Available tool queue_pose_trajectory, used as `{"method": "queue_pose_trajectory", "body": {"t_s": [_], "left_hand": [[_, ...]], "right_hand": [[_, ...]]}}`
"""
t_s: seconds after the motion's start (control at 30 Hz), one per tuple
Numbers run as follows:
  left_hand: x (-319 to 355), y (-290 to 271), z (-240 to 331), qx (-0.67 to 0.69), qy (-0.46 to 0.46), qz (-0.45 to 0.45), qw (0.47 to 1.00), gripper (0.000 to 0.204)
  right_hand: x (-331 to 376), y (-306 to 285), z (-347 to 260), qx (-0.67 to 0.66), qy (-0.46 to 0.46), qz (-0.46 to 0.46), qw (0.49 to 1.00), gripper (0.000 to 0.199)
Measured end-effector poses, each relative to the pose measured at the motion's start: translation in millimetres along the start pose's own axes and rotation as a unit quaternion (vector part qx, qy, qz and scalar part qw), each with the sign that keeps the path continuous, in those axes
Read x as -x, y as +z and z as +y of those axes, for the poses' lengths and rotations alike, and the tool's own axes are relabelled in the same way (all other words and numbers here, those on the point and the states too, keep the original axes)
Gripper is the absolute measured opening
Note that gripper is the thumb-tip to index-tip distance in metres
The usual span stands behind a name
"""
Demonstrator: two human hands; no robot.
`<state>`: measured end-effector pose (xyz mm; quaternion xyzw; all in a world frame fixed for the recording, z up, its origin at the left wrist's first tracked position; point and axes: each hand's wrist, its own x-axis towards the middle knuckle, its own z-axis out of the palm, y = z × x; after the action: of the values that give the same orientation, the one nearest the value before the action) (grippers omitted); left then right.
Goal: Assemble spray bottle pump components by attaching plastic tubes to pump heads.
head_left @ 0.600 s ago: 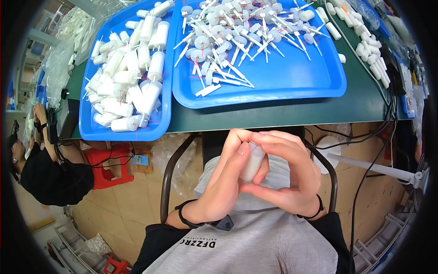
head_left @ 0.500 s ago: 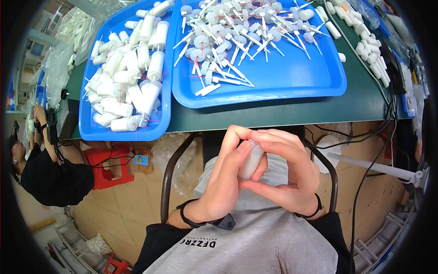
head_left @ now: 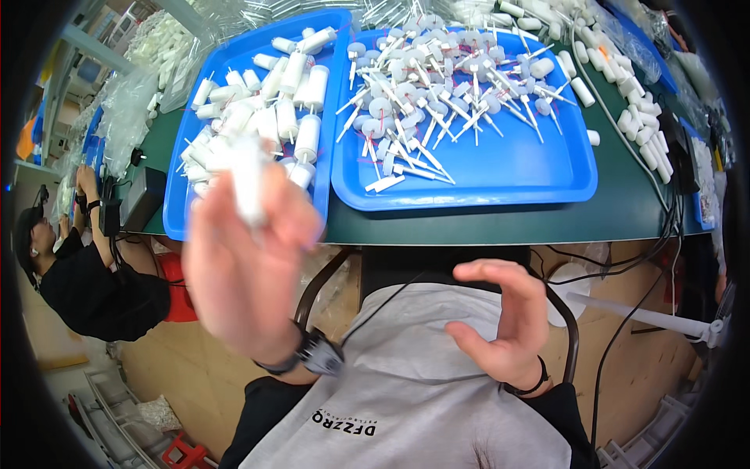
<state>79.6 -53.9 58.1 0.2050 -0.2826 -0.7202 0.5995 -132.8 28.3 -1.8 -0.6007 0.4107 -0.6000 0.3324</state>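
My left hand (head_left: pixel 246 258), smeared by motion, is raised in front of the left blue tray (head_left: pixel 176 211). Between its fingers it grips a white cylinder (head_left: pixel 248 184), also blurred. Many similar white cylinders (head_left: pixel 308 137) with thin stems are heaped in that tray. My right hand (head_left: pixel 508 313) hangs above my lap near the table edge, its fingers curved apart with nothing between them. Beyond it stands the right blue tray (head_left: pixel 539 184), holding a pile of translucent discs on white stems (head_left: pixel 406 109) with thin red wires among them.
A green table (head_left: pixel 437 227) carries both trays. Loose white cylinders (head_left: pixel 644 129) and black cables (head_left: pixel 678 176) lie along its right side. Clear plastic bags (head_left: pixel 125 125) are at the left. A person in black (head_left: pixel 94 281) sits at the far left.
Both hands were together around a white cylinder over my lap. The left hand has carried it forward and left toward the left tray. My right hand has come away, and the view has shifted.
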Motion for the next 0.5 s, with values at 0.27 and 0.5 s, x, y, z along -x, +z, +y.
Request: {"method": "queue_pose_trajectory", "body": {"t_s": [0.27, 0.5], "left_hand": [[-34, -23, 13, -0.147, 0.197, 0.174, 0.954, 0.055], [4, -4, -26, -0.381, 0.177, 0.117, 0.900, 0.048]], "right_hand": [[-14, -4, 1, 0.095, -0.008, -0.157, 0.983, 0.019], [-86, 3, 17, 0.258, -0.115, -0.066, 0.957, 0.010]]}}
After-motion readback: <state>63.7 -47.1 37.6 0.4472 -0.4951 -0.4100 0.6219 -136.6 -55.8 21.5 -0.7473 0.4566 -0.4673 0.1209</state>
